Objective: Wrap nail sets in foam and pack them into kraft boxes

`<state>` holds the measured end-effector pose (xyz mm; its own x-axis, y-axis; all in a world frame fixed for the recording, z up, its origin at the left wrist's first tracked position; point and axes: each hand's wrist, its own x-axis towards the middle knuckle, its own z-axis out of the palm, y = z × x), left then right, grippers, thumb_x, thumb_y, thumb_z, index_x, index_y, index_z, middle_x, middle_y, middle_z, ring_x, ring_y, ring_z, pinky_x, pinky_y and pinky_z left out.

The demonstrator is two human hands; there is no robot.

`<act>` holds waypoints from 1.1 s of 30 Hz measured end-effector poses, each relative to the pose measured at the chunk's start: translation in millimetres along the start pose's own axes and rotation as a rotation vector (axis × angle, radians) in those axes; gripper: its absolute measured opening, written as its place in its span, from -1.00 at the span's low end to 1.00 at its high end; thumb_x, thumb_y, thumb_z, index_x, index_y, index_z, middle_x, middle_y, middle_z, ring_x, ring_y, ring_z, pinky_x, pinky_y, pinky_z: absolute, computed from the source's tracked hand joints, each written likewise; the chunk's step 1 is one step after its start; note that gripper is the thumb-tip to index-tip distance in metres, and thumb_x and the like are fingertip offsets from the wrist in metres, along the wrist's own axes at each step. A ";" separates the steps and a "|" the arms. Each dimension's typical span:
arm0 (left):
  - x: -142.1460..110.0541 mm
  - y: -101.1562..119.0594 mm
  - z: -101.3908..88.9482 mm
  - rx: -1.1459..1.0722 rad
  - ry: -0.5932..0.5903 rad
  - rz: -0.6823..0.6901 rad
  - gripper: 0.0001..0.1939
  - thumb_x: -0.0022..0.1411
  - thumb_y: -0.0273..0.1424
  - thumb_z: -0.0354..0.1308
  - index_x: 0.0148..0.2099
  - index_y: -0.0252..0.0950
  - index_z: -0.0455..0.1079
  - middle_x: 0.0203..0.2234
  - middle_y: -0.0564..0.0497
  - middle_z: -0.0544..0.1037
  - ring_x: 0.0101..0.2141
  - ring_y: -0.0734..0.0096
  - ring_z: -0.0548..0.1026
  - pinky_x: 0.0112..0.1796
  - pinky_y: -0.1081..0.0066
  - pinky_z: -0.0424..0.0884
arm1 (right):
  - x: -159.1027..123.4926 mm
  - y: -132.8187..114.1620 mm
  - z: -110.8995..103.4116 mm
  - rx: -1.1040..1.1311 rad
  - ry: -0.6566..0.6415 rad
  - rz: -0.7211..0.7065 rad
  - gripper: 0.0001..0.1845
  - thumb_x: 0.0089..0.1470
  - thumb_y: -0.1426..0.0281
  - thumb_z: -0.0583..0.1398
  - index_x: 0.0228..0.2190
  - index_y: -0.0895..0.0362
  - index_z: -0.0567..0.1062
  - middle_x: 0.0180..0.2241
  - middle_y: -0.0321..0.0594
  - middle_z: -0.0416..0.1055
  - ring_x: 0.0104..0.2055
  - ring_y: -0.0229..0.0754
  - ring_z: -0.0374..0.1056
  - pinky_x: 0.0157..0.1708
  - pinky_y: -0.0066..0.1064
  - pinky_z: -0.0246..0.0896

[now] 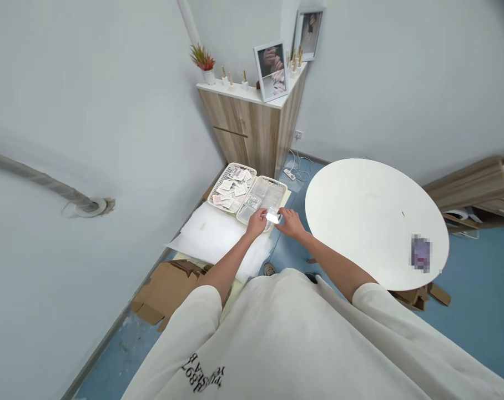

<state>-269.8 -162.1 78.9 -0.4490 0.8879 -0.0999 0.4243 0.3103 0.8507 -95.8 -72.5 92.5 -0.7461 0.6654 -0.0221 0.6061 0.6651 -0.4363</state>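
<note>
Between my two hands is a small clear plastic box [272, 215], bright with glare. My left hand [257, 222] grips its left side, and my right hand [291, 223] has its fingers on the right side. Just beyond and below them lies a white plastic basket [285, 191] with clear plastic cases [269, 191] in it. Touching it on the left, a second white basket [211, 194] holds several small printed packets [234, 188]. What is inside the box, if anything, I cannot make out.
White sheets [210, 233] and flattened cardboard [164, 291] lie at the left. A round white table [360, 216] stands right, bearing a blurred purple item [421, 253]. Behind the baskets rises a wood-grain cabinet [252, 130] with picture frames and bottles. A power strip [289, 174] lies on the floor.
</note>
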 end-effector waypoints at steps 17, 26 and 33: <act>1.2 120.3 222.3 0.009 -0.302 0.077 -0.55 0.23 -0.61 0.05 0.14 -0.25 0.42 0.02 -0.09 0.58 0.01 0.24 0.54 0.08 0.24 0.43 | -127.1 206.1 -74.1 0.035 0.056 0.294 -0.56 0.05 0.25 0.31 -0.04 0.02 0.35 0.03 -0.12 0.43 0.01 0.08 0.27 -0.01 -0.14 0.09; -21.3 159.7 383.0 0.049 -0.530 -0.052 -0.52 0.25 -0.54 0.09 0.21 -0.25 0.36 0.13 -0.11 0.50 0.04 0.25 0.53 0.07 0.29 0.43 | -213.2 345.9 -82.3 0.042 -0.101 0.394 -0.55 0.07 0.42 0.23 0.01 0.05 0.31 0.10 -0.09 0.33 -0.02 0.05 0.31 -0.08 -0.18 0.14; -20.9 168.4 460.2 0.114 -0.617 -0.152 -0.49 0.24 -0.47 0.15 0.24 -0.26 0.33 0.19 -0.15 0.45 0.11 0.16 0.48 0.10 0.23 0.40 | -229.0 408.9 -84.5 -0.008 -0.224 0.389 -0.51 0.07 0.53 0.16 0.06 0.07 0.32 0.18 0.00 0.27 0.00 0.10 0.30 -0.04 -0.13 0.15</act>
<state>173.0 27.9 -13.3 0.0091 0.8527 -0.5224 0.4874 0.4523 0.7469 346.1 75.7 -4.9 -0.5031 0.7772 -0.3781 0.8549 0.3833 -0.3496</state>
